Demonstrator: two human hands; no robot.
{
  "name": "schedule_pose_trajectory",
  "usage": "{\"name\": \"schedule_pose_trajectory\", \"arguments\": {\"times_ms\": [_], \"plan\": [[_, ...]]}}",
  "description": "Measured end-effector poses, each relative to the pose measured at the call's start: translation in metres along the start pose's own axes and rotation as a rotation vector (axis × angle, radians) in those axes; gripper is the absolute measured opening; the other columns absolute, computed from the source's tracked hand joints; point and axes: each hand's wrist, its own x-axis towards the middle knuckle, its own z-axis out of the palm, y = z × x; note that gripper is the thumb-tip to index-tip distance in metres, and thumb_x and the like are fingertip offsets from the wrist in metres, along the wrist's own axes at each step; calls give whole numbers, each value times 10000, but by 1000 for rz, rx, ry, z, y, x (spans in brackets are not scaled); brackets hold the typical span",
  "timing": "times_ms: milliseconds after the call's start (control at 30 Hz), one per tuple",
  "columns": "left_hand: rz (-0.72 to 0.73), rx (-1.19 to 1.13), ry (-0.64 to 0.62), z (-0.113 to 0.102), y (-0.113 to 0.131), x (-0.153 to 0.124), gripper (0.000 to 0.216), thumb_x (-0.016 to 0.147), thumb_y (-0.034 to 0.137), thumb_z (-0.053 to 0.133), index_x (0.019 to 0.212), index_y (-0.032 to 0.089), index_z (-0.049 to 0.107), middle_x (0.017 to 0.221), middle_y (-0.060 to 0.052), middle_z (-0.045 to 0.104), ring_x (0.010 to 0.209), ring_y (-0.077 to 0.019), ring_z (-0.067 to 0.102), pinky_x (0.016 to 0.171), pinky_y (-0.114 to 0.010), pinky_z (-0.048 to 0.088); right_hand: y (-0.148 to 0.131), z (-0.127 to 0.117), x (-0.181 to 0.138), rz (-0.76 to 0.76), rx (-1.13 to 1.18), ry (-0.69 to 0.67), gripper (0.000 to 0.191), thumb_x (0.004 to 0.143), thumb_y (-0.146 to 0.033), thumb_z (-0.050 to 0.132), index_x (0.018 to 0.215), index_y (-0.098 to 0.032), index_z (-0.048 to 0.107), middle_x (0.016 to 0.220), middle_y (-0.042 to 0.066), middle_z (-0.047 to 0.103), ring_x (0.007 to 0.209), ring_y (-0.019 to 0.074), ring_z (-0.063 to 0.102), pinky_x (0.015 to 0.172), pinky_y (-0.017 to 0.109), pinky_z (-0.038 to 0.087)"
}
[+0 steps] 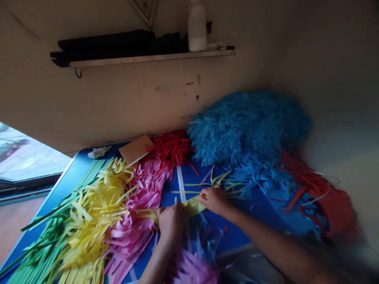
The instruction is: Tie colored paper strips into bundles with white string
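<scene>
A strip of yellow fringed tissue paper [194, 206] stretches between my two hands above the blue table [242, 232]. My left hand [172, 218] is closed round its nearer left part, fingers mostly hidden from view. Farther right, my right hand [214, 199] pinches the strip, and thin yellow fringe ends fan out beyond it. Pink fringed paper [145, 189] lies just left of my left hand, beside a heap of yellow fringed paper [94, 209]. More pink fringe [194, 268] and some blue scraps lie below my hands.
Green paper strips [44, 252] lie at the left edge. Behind are a brown card [136, 149], red fringe [174, 148] and a big blue fringed pile [251, 122]. Red paper [337, 209] sits at right. A wall shelf [154, 58] carries a white bottle [197, 27].
</scene>
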Motion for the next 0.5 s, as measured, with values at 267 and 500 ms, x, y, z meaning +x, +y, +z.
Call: {"name": "schedule_pose_trajectory", "arguments": {"times_ms": [267,500], "plan": [[-3,18,14,3,0,0,258,885,293,462,711,221,638,686,-19,733,730,-192,678,723,-340,280,-3,-6,4,45,-23,-27,177,856,-380,635,788,-247,730,787,11,759,774,186,689,796,285,395],[55,16,96,0,2,-6,220,899,282,475,881,201,679,864,-84,734,866,-264,636,815,-414,326,-1,-5,9,93,-41,-47,190,818,-448,688,787,-264,723,802,5,753,760,187,681,656,260,389]]}}
